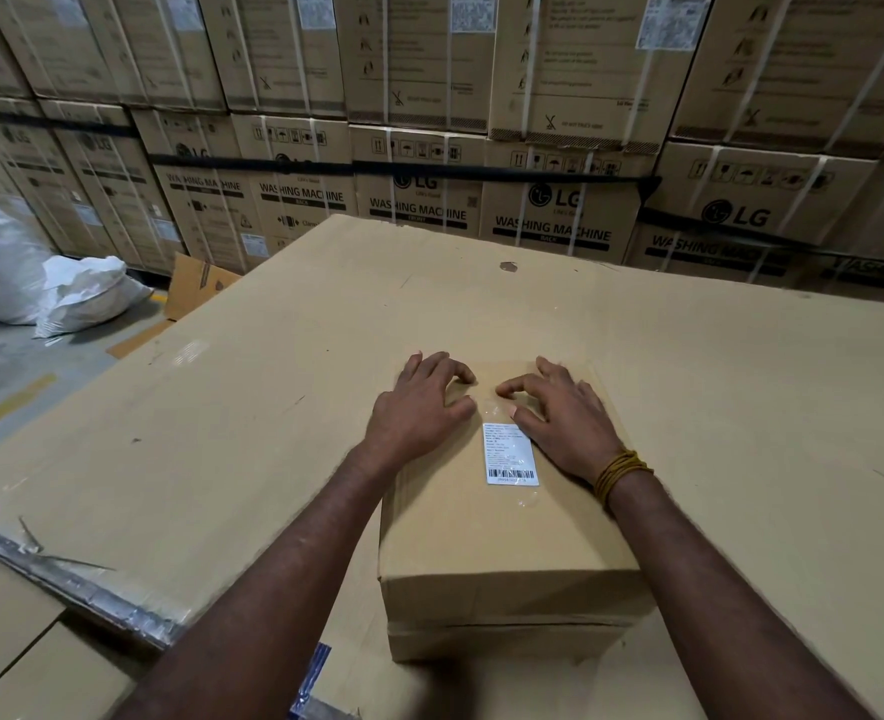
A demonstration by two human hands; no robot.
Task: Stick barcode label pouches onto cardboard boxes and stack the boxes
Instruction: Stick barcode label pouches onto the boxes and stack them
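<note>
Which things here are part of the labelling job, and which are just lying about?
Job: small box; label pouch on its top; left hand and right hand, both pressing the pouch down.

Lying about: big cardboard sheet underneath; white sacks; stacked washing machine cartons.

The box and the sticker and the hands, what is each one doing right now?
Small cardboard box: closed, lying on the big cardboard sheet.
Label pouch: flat on the box top, barcode facing up.
Left hand: pressing the pouch's left side, fingers bent.
Right hand: pressing the pouch's right side.
White sacks: slumped on the floor.
</note>
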